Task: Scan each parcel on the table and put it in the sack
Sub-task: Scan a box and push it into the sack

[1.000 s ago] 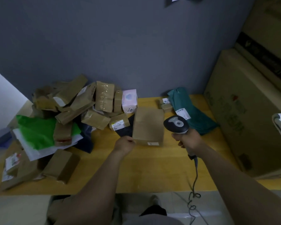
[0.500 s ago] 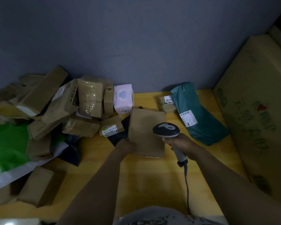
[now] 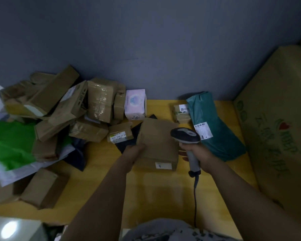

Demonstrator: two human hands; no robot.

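Hands: left [image 3: 134,150] on parcel [image 3: 157,143], right [image 3: 200,153] round scanner [image 3: 185,135].

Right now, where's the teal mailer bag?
The teal mailer bag lies on the right of the table in the head view, between a small taped box and the big printed carton, just beyond the scanner in the right hand.

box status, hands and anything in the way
Left hand grips box at its left edge. Right hand holds scanner, beside box. Nothing on top of box.
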